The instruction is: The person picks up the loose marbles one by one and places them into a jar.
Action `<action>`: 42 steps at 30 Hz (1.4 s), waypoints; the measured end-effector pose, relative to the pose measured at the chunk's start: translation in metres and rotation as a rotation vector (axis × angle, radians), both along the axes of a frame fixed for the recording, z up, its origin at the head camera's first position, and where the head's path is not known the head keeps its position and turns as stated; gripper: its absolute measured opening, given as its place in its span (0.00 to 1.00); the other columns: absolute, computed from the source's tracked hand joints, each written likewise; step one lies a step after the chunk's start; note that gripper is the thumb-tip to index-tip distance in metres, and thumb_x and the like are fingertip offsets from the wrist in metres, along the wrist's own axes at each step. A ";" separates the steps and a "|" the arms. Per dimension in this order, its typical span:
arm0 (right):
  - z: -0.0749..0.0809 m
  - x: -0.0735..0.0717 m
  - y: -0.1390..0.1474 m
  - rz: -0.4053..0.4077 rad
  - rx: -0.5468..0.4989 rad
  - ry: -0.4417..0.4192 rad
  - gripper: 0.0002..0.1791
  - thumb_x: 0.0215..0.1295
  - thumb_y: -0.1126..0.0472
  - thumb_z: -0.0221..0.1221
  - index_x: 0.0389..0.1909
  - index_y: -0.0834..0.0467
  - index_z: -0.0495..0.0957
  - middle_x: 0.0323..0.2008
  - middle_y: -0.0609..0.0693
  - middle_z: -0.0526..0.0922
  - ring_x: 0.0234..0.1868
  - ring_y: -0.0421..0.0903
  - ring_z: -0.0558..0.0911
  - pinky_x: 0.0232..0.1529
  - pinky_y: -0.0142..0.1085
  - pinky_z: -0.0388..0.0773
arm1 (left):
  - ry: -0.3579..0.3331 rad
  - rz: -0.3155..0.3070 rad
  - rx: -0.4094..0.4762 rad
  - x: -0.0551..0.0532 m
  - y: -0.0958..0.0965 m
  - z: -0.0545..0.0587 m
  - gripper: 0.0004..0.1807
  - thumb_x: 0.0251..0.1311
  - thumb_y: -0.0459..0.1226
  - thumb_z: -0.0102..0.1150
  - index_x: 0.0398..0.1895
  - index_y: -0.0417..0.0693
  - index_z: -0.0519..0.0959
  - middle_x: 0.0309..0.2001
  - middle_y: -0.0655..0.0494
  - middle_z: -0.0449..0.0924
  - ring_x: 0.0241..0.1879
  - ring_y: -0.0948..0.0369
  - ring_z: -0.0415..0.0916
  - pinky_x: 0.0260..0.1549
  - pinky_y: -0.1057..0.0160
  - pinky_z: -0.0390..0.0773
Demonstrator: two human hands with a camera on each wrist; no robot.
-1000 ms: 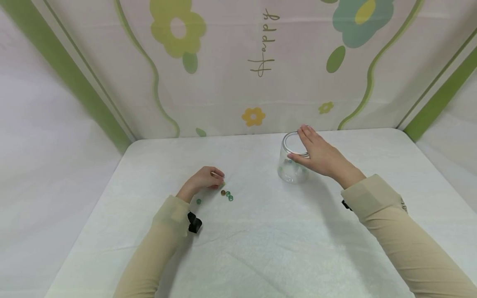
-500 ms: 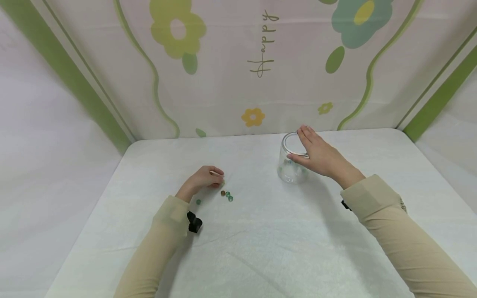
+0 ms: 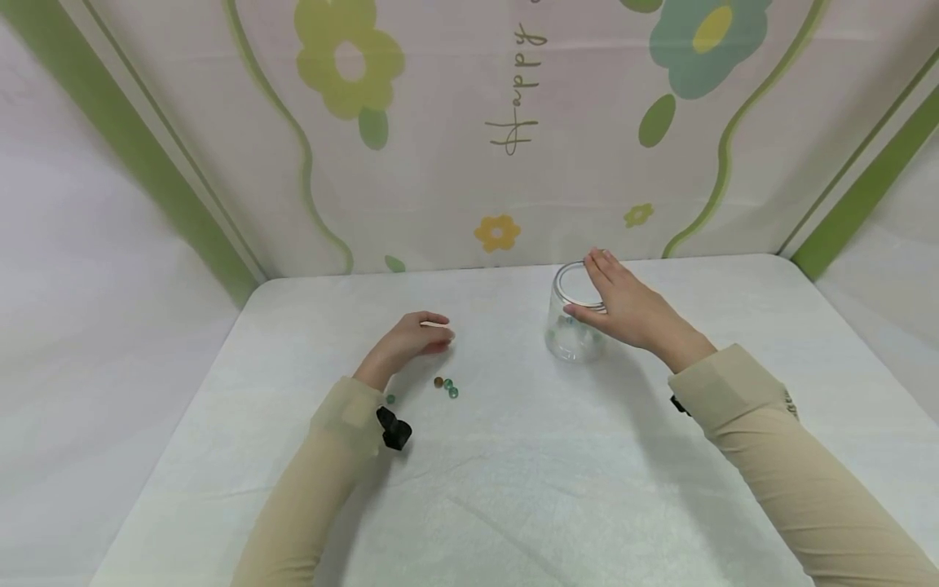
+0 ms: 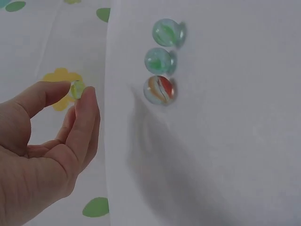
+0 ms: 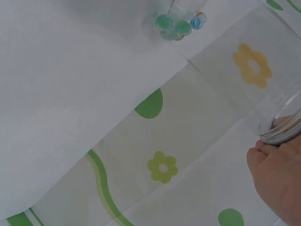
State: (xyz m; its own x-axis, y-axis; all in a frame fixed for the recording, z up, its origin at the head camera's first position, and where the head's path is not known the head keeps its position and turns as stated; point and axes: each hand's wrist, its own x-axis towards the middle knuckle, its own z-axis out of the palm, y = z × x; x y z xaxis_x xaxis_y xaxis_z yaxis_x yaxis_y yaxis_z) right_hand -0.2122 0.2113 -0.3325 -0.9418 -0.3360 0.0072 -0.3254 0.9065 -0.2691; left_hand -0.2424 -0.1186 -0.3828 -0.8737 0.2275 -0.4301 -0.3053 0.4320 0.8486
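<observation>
My left hand (image 3: 412,336) is above the table, pinching a yellow-green glass marble (image 4: 77,89) between thumb and fingertip, as the left wrist view shows. Below it lie an orange-brown marble (image 3: 438,381) and two green marbles (image 3: 451,387) in a short row. Another green marble (image 3: 390,399) sits apart, beside the left cuff. A clear glass jar (image 3: 559,330) with a silvery rim stands upright towards the back right. My right hand (image 3: 623,306) holds it at the rim, thumb on the near side and fingers across the far side. Several marbles (image 5: 183,28) rest at the jar's bottom.
A white cloth covers the table (image 3: 499,473). Behind the jar rises a flower-printed curtain (image 3: 440,163), close to the table's back edge. White side panels (image 3: 81,285) stand at left and right. A black camera mount (image 3: 394,430) hangs at the left wrist.
My left hand has lifted off the table with the yellow-green marble and moved slightly right and away from me. The right hand and jar have stayed in place.
</observation>
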 end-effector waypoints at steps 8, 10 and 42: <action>0.000 0.000 0.001 0.002 -0.009 -0.011 0.50 0.67 0.38 0.50 0.73 0.70 0.42 0.75 0.66 0.41 0.76 0.61 0.41 0.76 0.56 0.44 | -0.023 0.092 0.226 -0.005 0.027 0.018 0.27 0.65 0.34 0.55 0.66 0.39 0.64 0.55 0.45 0.74 0.61 0.49 0.72 0.54 0.68 0.79; 0.000 0.000 0.000 0.002 -0.009 -0.012 0.50 0.67 0.38 0.50 0.73 0.70 0.41 0.75 0.66 0.41 0.76 0.61 0.41 0.76 0.56 0.44 | -0.020 0.103 0.256 -0.004 0.035 0.023 0.26 0.65 0.34 0.55 0.66 0.40 0.65 0.53 0.46 0.75 0.61 0.49 0.72 0.53 0.68 0.80; 0.004 0.002 0.003 -0.017 -0.013 -0.033 0.50 0.68 0.36 0.48 0.74 0.68 0.41 0.76 0.64 0.40 0.77 0.60 0.40 0.74 0.59 0.47 | 0.125 0.050 0.344 0.003 0.144 0.065 0.21 0.63 0.33 0.57 0.60 0.39 0.71 0.53 0.40 0.78 0.56 0.47 0.77 0.58 0.57 0.79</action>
